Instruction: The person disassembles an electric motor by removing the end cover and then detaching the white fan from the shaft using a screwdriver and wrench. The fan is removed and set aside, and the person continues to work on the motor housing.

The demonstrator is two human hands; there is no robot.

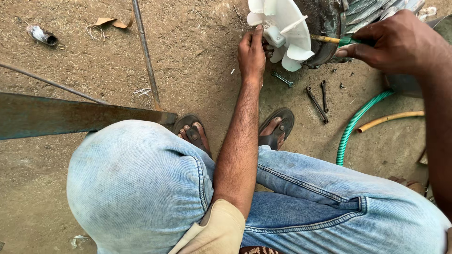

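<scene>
Your left hand [252, 51] steadies the thin, brittle-looking white plastic fan [282, 30] at its hub, while your right hand [398, 42] grips 1 green-handled screwdriver [336, 40].

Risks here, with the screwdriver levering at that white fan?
1. The screwdriver in the right hand points toward the left hand, which grips the white plastic fan hub; a slip could jab the fingers.
2. Prying may crack the thin fan blades.
3. Loose spanners lie in the dirt near sandalled feet; easy to step on or lose.
</scene>
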